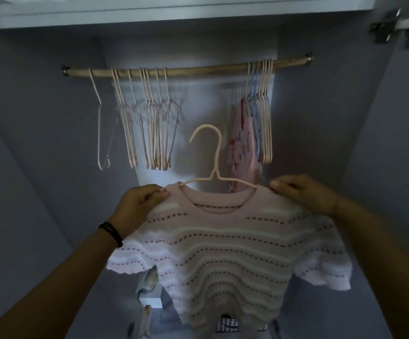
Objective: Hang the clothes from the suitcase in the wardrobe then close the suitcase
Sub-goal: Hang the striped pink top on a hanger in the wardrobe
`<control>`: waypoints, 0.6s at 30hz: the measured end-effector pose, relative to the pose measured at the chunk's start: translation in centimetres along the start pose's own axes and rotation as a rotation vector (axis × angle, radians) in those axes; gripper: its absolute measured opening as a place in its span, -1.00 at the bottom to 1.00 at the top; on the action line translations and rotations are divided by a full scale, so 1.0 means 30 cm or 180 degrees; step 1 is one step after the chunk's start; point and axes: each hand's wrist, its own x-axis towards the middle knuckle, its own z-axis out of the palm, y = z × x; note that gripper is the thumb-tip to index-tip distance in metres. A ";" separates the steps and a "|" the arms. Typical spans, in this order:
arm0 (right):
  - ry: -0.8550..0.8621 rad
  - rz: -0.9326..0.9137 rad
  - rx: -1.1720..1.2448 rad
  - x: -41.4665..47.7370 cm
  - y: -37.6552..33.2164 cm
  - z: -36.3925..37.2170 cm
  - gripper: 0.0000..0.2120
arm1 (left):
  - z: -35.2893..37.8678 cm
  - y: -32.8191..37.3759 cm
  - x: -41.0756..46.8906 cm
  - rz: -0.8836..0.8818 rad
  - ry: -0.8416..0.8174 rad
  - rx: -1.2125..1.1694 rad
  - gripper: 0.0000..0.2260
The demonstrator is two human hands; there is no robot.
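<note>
The left grip (137,204) pinches the left shoulder of a pale pink knitted top (223,253), thumb on the front of the cloth and fingers curled behind it. The right grip (306,192) pinches the right shoulder the same way. Only the thumb and knuckles show there, and the fingertips are hidden behind the knit.

The top is held up near the camera, in front of the open wardrobe and below its wooden rail (186,68). It is on a cream hanger (213,155) whose arms run into the neckline and vanish inside the cloth. The hook stands free above the collar, clear of the rail. The top's hem and short sleeves are blurred, and its wavy stripes and rows of dots are soft.

On the left part of the rail hangs a bunch of bare cream hangers (149,130), overlapping so much that they cannot be counted. On the right part hangs a tighter bunch of cream and blue hangers (264,118). Just left of these is a pink printed garment (242,148), whose lower edge is hidden behind the held top.

A dark band (111,232) circles the left wrist. Low in the wardrobe, a checked fabric item (228,322) peeps out under the hem, and some pale objects (147,285) to its left are too dim to identify. The upper shelf (149,11) and a door hinge (389,25) are cut off at the top.
</note>
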 end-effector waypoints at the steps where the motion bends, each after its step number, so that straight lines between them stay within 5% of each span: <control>1: -0.0024 0.0130 0.0136 -0.020 0.035 -0.009 -0.46 | -0.019 -0.017 0.004 -0.0088 0.0083 -0.0019 -0.77; 3: 0.0065 0.0221 0.0346 -0.047 0.098 -0.010 -0.35 | -0.054 -0.051 0.014 -0.0188 0.0237 -0.0057 -0.74; 6: 0.0106 0.0340 0.0757 -0.073 0.144 0.005 -0.76 | -0.081 -0.071 0.021 -0.0181 0.0374 -0.0127 -0.73; 9: 0.0338 0.0334 0.0977 -0.079 0.158 0.023 -0.84 | -0.092 -0.062 0.021 -0.0207 0.0417 -0.0132 -0.78; 13: 0.0911 0.0294 0.1567 -0.058 0.163 0.046 -0.55 | -0.107 -0.079 0.034 -0.0209 0.0499 -0.0190 -0.81; 16: 0.1147 0.0282 0.1910 -0.041 0.162 0.044 -0.81 | -0.122 -0.083 0.030 -0.0243 0.0520 -0.0222 -0.84; 18: 0.1403 0.0333 0.2101 -0.042 0.174 0.032 -0.69 | -0.138 -0.082 0.021 -0.0337 0.0573 -0.0320 -0.78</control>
